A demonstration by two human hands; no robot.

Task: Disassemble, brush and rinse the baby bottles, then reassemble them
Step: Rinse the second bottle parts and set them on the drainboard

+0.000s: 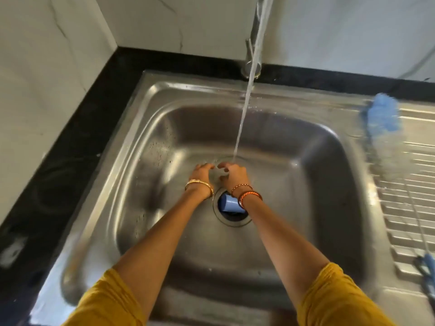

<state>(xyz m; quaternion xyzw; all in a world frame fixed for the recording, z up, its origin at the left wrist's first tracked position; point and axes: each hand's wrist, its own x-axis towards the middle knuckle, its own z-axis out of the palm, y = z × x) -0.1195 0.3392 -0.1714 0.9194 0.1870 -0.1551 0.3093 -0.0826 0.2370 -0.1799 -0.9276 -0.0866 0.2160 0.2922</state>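
Note:
Both my hands are low in the steel sink [313,165], just beside the falling stream of tap water [242,118]. My left hand [200,174] and my right hand [233,174] curl round a small clear bottle part [218,172] held between them; most of it is hidden by my fingers. A blue cap [229,204] lies in the drain opening, partly under my right wrist. A blue bottle brush [382,114] with a long wire handle lies on the ribbed drainboard at the right.
The tap [250,55] stands at the sink's back edge and is running. Black countertop [77,142] borders the sink on the left and back, with white tiled walls behind. The drainboard [409,184] is wet.

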